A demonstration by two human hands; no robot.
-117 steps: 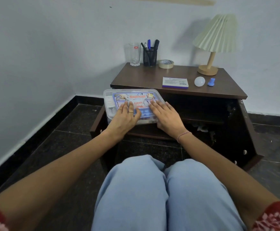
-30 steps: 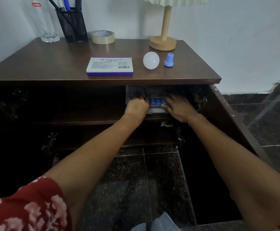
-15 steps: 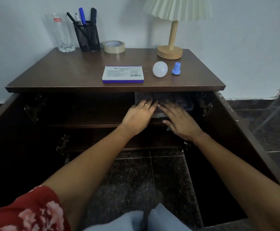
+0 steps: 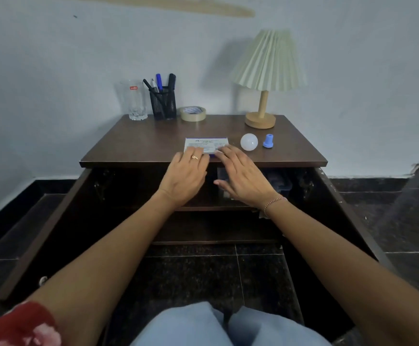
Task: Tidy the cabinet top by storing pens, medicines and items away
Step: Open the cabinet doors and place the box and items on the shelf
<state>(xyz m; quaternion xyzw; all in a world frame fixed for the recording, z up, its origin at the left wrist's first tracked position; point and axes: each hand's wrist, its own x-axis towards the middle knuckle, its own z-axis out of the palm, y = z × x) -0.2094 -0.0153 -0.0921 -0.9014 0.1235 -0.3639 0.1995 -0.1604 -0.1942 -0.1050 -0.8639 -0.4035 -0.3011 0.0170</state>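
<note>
The dark wooden cabinet (image 4: 133, 143) has both doors open. On its top a pleated lamp (image 4: 268, 61) stands far right. The left hand (image 4: 184, 173) lays straight fingers, held together, on a flat white box (image 4: 206, 143) at the near edge, in the middle. The right hand (image 4: 243, 177), fingers a little apart, touches the box's near right corner. Far left stand a glass (image 4: 135, 101), a mesh pen holder (image 4: 163, 103) with pens, and a tape roll (image 4: 193, 113). A white bulb (image 4: 249, 142) and a blue cap (image 4: 268, 141) lie right of the box.
</note>
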